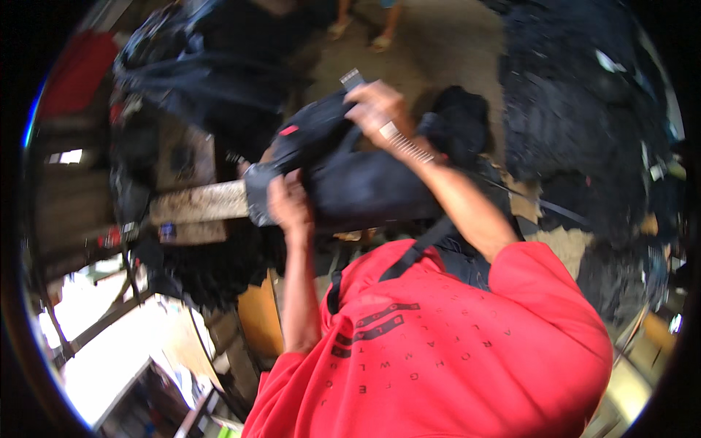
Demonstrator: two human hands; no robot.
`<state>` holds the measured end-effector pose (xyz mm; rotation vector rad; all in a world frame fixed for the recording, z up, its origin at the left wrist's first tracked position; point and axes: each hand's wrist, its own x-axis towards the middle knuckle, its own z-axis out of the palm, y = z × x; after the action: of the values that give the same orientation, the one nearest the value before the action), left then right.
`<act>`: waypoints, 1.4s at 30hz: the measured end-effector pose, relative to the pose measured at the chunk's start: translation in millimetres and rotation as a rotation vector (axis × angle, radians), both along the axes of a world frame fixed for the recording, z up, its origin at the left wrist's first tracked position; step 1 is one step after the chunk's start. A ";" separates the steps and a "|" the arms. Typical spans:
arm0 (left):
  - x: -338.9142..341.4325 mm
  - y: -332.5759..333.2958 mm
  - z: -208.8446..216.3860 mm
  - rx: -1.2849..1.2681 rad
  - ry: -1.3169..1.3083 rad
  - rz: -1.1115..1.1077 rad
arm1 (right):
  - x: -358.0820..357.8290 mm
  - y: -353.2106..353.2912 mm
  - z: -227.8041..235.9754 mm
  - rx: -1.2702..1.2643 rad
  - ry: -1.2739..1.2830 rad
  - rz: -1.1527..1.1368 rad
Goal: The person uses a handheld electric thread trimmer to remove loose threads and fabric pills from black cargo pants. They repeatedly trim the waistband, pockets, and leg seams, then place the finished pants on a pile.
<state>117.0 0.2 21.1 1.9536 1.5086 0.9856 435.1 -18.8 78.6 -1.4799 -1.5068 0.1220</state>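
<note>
A black, leather-like sheet (365, 190) lies draped over a long padded beam in front of me. My left hand (290, 204) presses on its left part, fingers bent against the dark material beside the beam's grey-wrapped section (260, 191). My right hand (380, 109), smeared by motion and wearing a metal-banded watch (405, 142), is closed around a small dark block (352, 79) with pale marks at its end. That hand is beyond the beam, over the far edge of a raised black fold (314, 131) with a red patch. The block's kind is unclear.
The beam's bare, pale wooden end (201, 203) juts left. Large heaps of black material lie at the far left (212, 80) and right (577, 131). Another person's feet (381, 42) stand on the floor beyond. A bright opening (124, 328) is at lower left.
</note>
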 end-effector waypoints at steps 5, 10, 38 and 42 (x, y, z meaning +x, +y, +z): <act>-142.2 137.7 -22.6 -0.024 0.323 -0.012 | -166.1 -46.7 -53.8 0.144 -0.007 0.311; -142.3 156.9 -20.3 0.089 0.409 0.165 | -201.6 -50.6 -105.5 0.246 -0.008 0.185; -114.7 11.2 29.2 -0.350 0.119 0.214 | -177.0 -2.2 -32.4 -0.269 0.228 0.367; -120.5 10.7 18.5 -0.455 -0.173 0.283 | -223.1 38.6 -45.2 -0.251 0.339 0.618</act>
<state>-3.5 10.9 39.6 1.3340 1.7553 0.8054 212.0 19.8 33.4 -1.0578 -1.6524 0.9117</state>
